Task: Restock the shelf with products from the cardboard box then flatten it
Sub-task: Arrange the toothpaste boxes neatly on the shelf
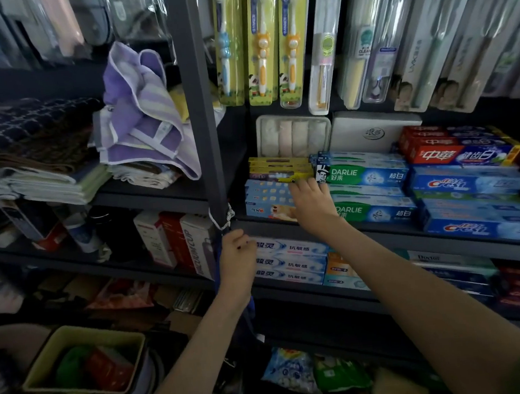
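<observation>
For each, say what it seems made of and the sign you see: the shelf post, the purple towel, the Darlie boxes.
Shelf post: probably painted metal; dark, matte, straight and thin.
Purple towel: soft woven cloth; it slumps in folds, with striped weave and white hemmed edges.
Darlie boxes: printed cardboard, slightly glossy; sharp corners, flat faces with a faint sheen.

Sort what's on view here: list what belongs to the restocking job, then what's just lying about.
Job:
right hand on the yellow toothpaste boxes
Darlie boxes beside them
left hand gripping the shelf post

Lying about:
purple towel
hanging toothbrush packs
yellow-green bin
vacuum cup boxes
</observation>
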The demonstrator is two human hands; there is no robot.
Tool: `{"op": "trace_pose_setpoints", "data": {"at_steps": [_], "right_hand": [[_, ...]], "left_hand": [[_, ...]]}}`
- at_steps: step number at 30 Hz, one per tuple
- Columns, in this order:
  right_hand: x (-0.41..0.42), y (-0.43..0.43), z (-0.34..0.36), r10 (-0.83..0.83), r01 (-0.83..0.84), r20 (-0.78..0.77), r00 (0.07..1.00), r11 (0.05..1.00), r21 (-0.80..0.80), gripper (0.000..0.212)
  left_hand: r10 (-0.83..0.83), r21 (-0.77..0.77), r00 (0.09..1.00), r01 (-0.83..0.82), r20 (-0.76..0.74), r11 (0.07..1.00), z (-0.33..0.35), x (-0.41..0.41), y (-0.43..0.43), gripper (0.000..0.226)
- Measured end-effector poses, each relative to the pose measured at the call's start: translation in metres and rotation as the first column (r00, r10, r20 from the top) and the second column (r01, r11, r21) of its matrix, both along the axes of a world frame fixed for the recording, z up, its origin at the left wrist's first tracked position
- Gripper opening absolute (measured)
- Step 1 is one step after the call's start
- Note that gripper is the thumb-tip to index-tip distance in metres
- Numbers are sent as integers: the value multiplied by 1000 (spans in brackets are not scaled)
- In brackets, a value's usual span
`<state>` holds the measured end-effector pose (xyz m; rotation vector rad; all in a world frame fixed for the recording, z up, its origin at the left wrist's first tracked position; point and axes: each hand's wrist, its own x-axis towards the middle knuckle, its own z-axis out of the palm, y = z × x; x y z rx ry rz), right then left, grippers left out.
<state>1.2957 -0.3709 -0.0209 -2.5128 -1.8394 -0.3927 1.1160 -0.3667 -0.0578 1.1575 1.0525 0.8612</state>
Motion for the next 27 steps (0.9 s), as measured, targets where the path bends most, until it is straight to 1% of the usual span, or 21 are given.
{"op": "trace_pose_setpoints", "data": {"at_steps": [1, 2, 3, 5, 7, 10, 11, 13, 15, 16, 18, 19, 21, 24, 26, 27], "right_hand": [[-1, 1, -1, 11, -11, 4, 1000, 1000, -26, 48], [-1, 2, -1, 22, -23, -4, 1000, 998, -60, 46], [-1, 4, -2, 30, -31, -16, 999, 995, -93, 45], [0, 10, -1, 16, -20, -37, 999, 994, -112, 42], [2, 16, -1, 0, -6, -62, 998, 995, -99, 39], [3, 21, -2, 23, -30, -60, 998, 991, -128, 50], [3, 21, -1, 30, -37, -59, 998, 991, -126, 55], [2, 18, -1, 38, -43, -48, 998, 994, -100, 62], [-3, 6, -2, 61, -63, -43, 997, 997, -50, 63], [-6, -3, -4, 77, -77, -54, 996, 997, 1, 62], [-11, -30, -9, 111, -100, -70, 991, 983, 152, 58], [-12, -47, -13, 126, -107, -68, 990, 968, 228, 55], [-7, -92, -23, 97, -77, -40, 995, 937, 341, 49], [14, -184, -41, -73, 94, -74, 995, 933, 347, 44], [31, -255, -55, -233, 266, -137, 963, 909, 321, 41], [37, -292, -62, -321, 359, -171, 932, 885, 298, 41]], "left_hand": [[-9, 3, 1000, 9, -13, 1000, -2, -5, 2, 22], [-20, 0, 1000, 20, -12, 1000, -3, -9, 3, 17], [-32, 10, 999, 32, -35, 999, -4, -13, 5, 17], [-54, 62, 994, 61, -99, 996, -3, -18, 9, 23], [-62, 63, 993, 69, -102, 996, 2, -20, 12, 23], [-86, 139, 986, 106, -146, 985, 8, -21, 17, 27], [-83, 136, 986, 103, -146, 985, 10, -21, 18, 23], [-88, 126, 984, 108, -158, 986, 14, -22, 16, 16], [-108, 155, 970, 144, -220, 977, 13, -21, 13, 16], [-116, 181, 962, 163, -249, 970, 12, -19, 9, 18], [-121, 252, 945, 203, -305, 946, 11, -8, -3, 19], [-138, 290, 930, 244, -341, 926, 9, 2, -11, 20], [-239, 341, 879, 393, -413, 854, 5, 28, -38, 20], [-468, 336, 737, 653, -488, 678, -10, 82, -96, 17], [-598, 313, 610, 787, -519, 532, -22, 117, -147, 19], [-654, 293, 539, 841, -531, 455, -29, 133, -175, 19]]}}
